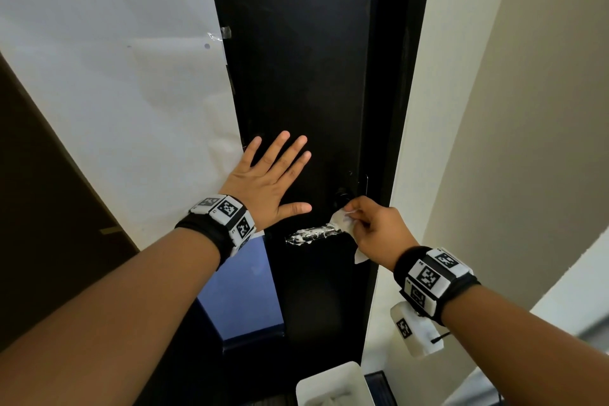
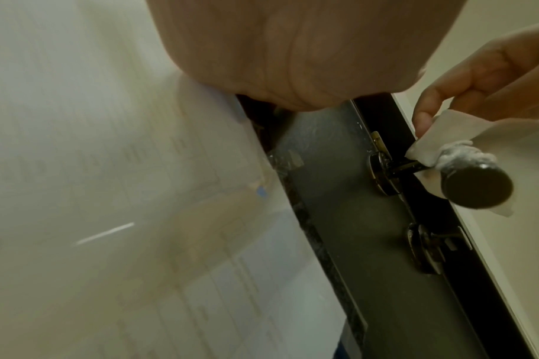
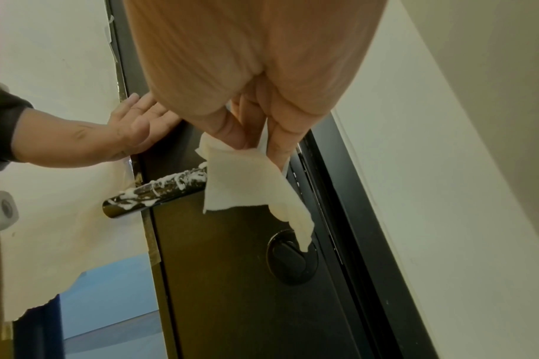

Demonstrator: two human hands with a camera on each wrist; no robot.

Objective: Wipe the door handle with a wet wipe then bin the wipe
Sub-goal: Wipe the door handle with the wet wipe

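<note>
A dark lever door handle sticks out of the black door, smeared with white foam along its top. My right hand pinches a white wet wipe at the handle's inner end, beside the door; the wipe's lower corner hangs loose. My left hand lies flat on the door, fingers spread, up and left of the handle.
A white bin stands on the floor below the handle. A round lock plate sits under the handle. White paper is taped on the left of the door; a cream wall is on the right.
</note>
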